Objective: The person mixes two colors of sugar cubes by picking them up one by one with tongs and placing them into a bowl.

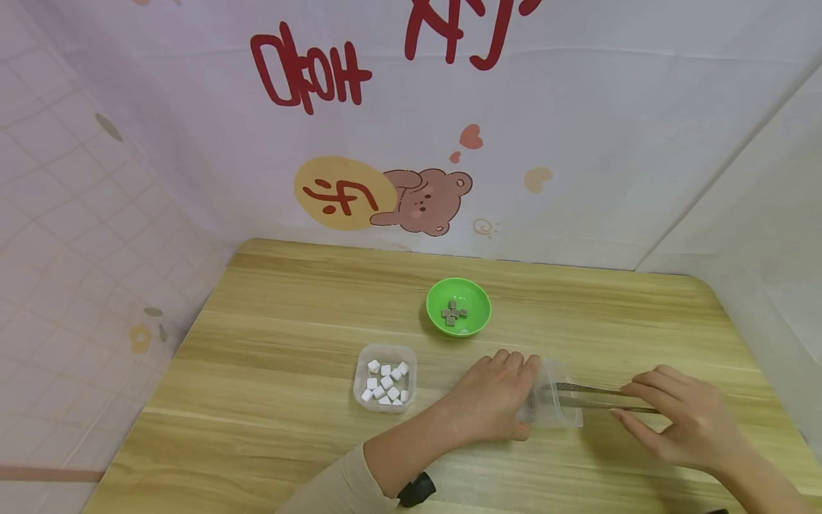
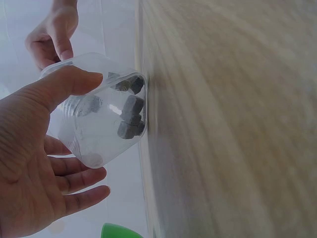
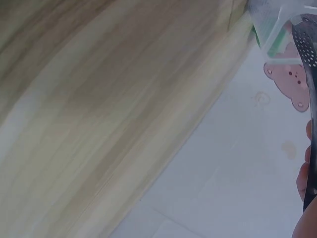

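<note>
Head view: At left on the bench (image 1: 276, 321), a square plastic tub (image 1: 359, 378) holds white cubes (image 1: 387, 382); to its right and farther back, a green bowl (image 1: 477, 298) holds small gray cubes (image 1: 454, 313). A left arm in a beige sleeve (image 1: 340, 484), black band (image 1: 417, 490) at the wrist, slants up and right from the lower edge. Its left hand (image 1: 497, 396) grips a clear container (image 1: 569, 419) tipped on its side, mouth facing right, just in front of the bowl and to its right; the knuckles arch on the far side and the thumb sits on the near side. Seen from the left wrist, darker cubes (image 2: 131, 110) show through the container wall, gathered toward the bench. Slim tongs (image 1: 594, 390) extend level into the mouth, their two arms apart and, from the right wrist, one perforated end visible. At far right, a bare forearm angles up from the lower corner, the right hand (image 1: 690, 410) pinching the tongs between thumb and bent fingers.
</note>
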Tool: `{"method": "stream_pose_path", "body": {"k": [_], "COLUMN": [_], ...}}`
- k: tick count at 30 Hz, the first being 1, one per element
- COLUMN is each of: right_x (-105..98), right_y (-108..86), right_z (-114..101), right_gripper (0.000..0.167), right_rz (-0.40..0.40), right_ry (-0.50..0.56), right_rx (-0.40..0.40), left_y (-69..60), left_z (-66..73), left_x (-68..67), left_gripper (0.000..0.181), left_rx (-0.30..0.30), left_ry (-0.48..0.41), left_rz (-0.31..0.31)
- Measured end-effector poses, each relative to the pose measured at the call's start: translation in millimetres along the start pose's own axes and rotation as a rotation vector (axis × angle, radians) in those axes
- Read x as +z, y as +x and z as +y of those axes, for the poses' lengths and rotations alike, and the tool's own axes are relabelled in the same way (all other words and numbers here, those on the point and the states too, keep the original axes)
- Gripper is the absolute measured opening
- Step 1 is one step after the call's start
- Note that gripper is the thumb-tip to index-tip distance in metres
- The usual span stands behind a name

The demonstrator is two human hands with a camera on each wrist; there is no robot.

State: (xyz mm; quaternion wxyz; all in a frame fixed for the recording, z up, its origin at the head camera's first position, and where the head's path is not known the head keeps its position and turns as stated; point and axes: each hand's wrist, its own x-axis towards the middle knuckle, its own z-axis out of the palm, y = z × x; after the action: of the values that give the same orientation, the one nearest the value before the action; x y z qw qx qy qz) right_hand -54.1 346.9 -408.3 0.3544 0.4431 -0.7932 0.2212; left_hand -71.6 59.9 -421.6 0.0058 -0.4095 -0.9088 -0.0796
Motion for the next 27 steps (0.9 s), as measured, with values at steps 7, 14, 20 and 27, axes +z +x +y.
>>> {"method": "stream_pose_path", "body": {"k": [7, 14, 20, 27], "right_x": [-13, -22, -23, -11], "right_y": [10.6, 16.9, 22.1, 46.8], "right_z": [-1, 7, 17, 22], "right_gripper": [0.050, 0.049, 0.050, 0.054], "right_rz": [0.112, 0.220, 0.296, 0.313], "right_ry": [0.002, 0.010, -0.029, -0.071], "right_rx": [0.033, 0.031, 0.018, 0.028], "left_y": [0.3, 0.4, 0.2, 0.3], "left_z": [0.3, 0.4, 0.4, -0.2], "left_x": [-0.9, -1.8, -1.7, -0.7], "left_gripper": [0.072, 0.072, 0.074, 0.075], "left_rx": [-0.008, -0.005, 0.000, -0.005], "left_ry": [0.000, 0.000, 0.006, -0.005], "left_rz": [-0.005, -0.006, -0.006, -0.008]}}
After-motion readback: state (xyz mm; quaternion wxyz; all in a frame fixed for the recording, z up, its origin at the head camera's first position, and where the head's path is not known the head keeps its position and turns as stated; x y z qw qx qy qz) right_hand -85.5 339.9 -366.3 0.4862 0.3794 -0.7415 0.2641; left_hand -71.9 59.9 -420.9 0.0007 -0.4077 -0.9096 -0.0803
